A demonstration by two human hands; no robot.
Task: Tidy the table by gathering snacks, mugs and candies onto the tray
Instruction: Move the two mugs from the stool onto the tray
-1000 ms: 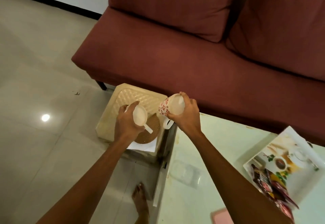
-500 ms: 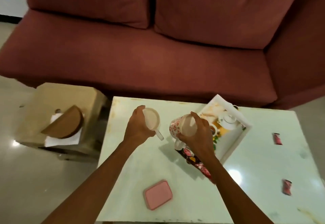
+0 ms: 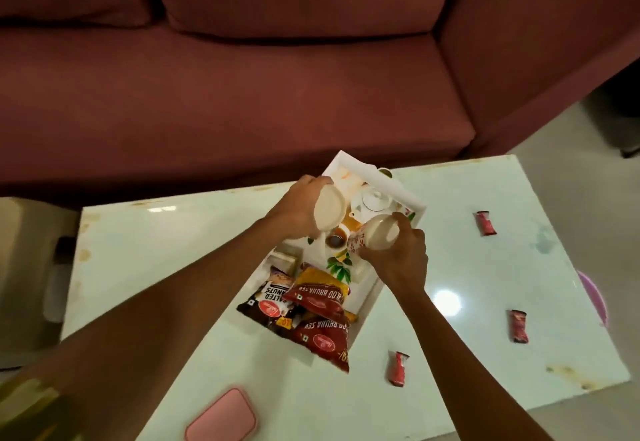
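Mugs over the tray (image 3: pixel 405 194) near the worktop's far edge: left hand (image 3: pixel 298 206) clasps a plain mug (image 3: pixel 329 212), right hand (image 3: pixel 403 260) a floral mug (image 3: pixel 375 238), both arms outstretched, each grip wrapped tight.

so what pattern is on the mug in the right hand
Red floral print on white, on the patterned mug; head view.

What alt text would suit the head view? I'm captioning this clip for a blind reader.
Two bare hands each hold a mug, left hand a plain one, right hand a red-patterned one, over a white tray holding snack packets. Three red candies lie loose on the pale table before a maroon sofa.
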